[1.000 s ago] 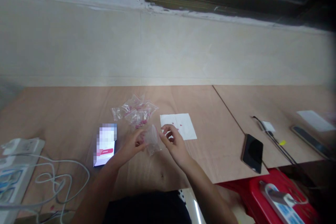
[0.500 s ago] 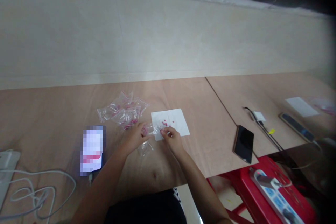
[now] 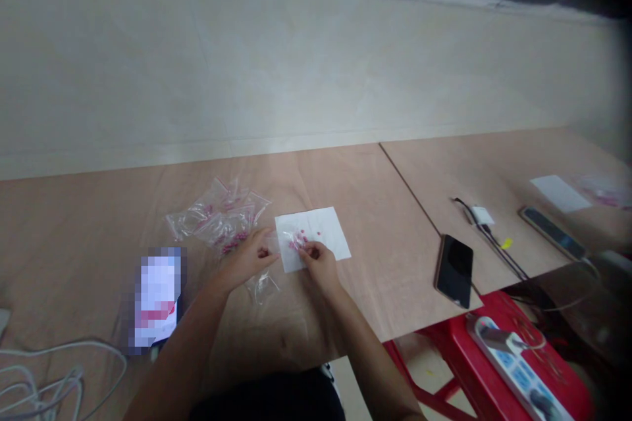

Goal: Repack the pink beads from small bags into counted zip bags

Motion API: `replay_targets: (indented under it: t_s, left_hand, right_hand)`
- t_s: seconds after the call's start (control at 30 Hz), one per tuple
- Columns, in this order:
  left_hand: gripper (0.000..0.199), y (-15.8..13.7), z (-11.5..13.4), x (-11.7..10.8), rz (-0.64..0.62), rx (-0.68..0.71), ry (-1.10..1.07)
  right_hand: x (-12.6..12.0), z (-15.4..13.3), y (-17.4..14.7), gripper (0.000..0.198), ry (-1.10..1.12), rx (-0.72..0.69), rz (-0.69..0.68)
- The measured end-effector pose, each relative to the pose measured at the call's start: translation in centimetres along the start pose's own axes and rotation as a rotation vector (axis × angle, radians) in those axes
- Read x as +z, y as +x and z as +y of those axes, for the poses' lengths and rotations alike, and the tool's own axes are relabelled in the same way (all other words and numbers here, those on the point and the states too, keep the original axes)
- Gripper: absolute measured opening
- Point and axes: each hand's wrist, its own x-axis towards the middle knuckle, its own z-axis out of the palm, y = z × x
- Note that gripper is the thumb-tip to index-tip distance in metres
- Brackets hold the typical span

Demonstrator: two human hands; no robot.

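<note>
A small clear plastic bag [image 3: 284, 240] stretches between my hands. My left hand [image 3: 253, 255] is closed on its left end, with thumb and fingers pinched. At the other end, my right hand [image 3: 320, 264] pinches the bag beside a cluster of small pink pieces [image 3: 297, 241]; whether all of them are inside the bag is unclear. Under this end lies a white sheet of paper [image 3: 336, 230], with a few loose pink pieces on it. Another clear bag [image 3: 263, 286] lies flat below my left hand. Beyond that hand is a pile of clear zip bags [image 3: 217, 214] holding pink pieces.
A lit phone [image 3: 158, 296] lies left of my forearm, near a white cable [image 3: 69, 378]. To the right are a dark phone [image 3: 454, 271], a charger with cables [image 3: 480, 215] and another phone [image 3: 553, 233]. A power strip [image 3: 518, 368] rests on a red stool [image 3: 454, 342].
The pink pieces that showed beside my left fingers now show by my right fingertips. My left hand remains on the bag. The view has shifted slightly.
</note>
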Motion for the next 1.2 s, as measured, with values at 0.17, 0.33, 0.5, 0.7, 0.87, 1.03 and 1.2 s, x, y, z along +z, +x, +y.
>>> replay_targets:
  t_s: [0.17, 0.33, 0.5, 0.7, 0.87, 1.03, 1.2]
  left_hand:
    - [0.043, 0.2, 1.3, 0.1, 0.054, 0.012, -0.022]
    - [0.037, 0.6, 1.5, 0.4, 0.138, 0.040, -0.062]
    - [0.036, 0.9, 1.6, 0.7, 0.167, 0.032, -0.088]
    - [0.038, 1.1, 1.2, 0.8, 0.199, 0.007, -0.089]
    - [0.037, 1.1, 1.3, 0.7, 0.176, -0.030, -0.128]
    - [0.037, 0.9, 1.7, 0.7, 0.170, -0.026, -0.143]
    - [0.037, 1.3, 1.8, 0.8, 0.172, 0.008, -0.179]
  right_hand:
    - [0.0, 0.1, 0.0, 0.027, 0.032, 0.013, 0.003]
    - [0.0, 0.1, -0.1, 0.023, 0.028, 0.035, -0.025]
    - [0.0, -0.3, -0.1, 0.023, 0.013, 0.036, -0.022]
    - [-0.4, 0.4, 0.1, 0.026, 0.148, -0.005, -0.047]
    - [-0.6, 1.2, 0.1, 0.030, 0.214, -0.029, -0.051]
    - [-0.3, 0.8, -0.4, 0.023, 0.173, -0.054, -0.008]
    - [-0.2, 0.5, -0.7, 0.017, 0.060, -0.102, 0.011]
